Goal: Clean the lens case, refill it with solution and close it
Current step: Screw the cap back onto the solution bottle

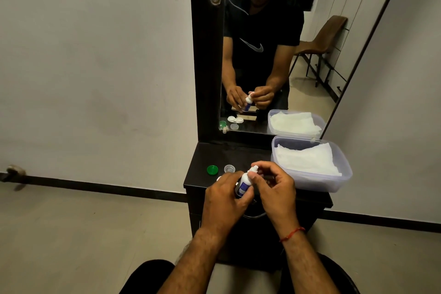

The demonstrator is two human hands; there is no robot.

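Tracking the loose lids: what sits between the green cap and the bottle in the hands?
In the head view, a clear cap lies on the dark dresser top between the green cap and the solution bottle.

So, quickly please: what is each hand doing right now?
Left hand: closed, grips the body of the bottle.
Right hand: closed, pinches the top of the same bottle.

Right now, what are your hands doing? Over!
Left hand has a grip on the bottle; right hand pinches its top. Green cap and clear cap lying on table. Tissue tub beside, not blocking.
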